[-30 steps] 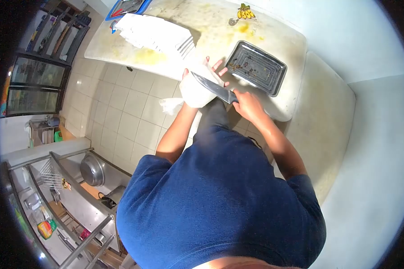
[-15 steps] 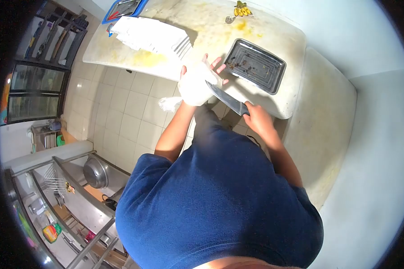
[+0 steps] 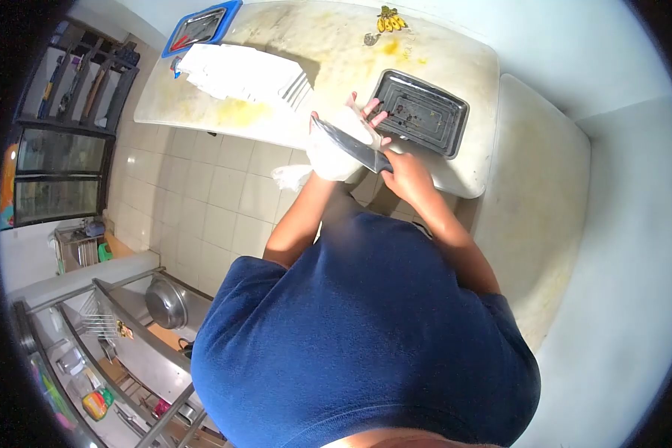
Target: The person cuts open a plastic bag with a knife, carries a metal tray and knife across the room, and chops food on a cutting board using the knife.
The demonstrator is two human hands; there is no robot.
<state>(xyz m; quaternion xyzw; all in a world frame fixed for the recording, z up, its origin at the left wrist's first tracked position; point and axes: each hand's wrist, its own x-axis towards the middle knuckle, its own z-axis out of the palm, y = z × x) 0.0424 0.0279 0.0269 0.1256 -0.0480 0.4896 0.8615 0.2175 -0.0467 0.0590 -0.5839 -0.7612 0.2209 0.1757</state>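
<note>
My left hand [image 3: 369, 113] has its fingers spread beneath a white cloth [image 3: 331, 155] draped over the palm, with a loose end hanging at the wrist. In my right hand [image 3: 408, 176] is the black handle of a large knife [image 3: 353, 146]. The blade lies across the cloth, its tip near my left thumb. Just beyond my hands, a black rectangular tray [image 3: 422, 112] with small dark bits in it rests on the pale table [image 3: 343, 45].
A stack of white boxes or folded sheets [image 3: 243, 72] and a blue tray [image 3: 201, 28] are at the table's left. Small bananas [image 3: 390, 22] lie at the far edge. Metal racks [image 3: 127, 336] and a steel basin [image 3: 166, 302] stand at the lower left.
The knife blade moved off toward the right at half a second ago and is now back across the cloth, its tip near my left thumb. The view has shifted slightly.
</note>
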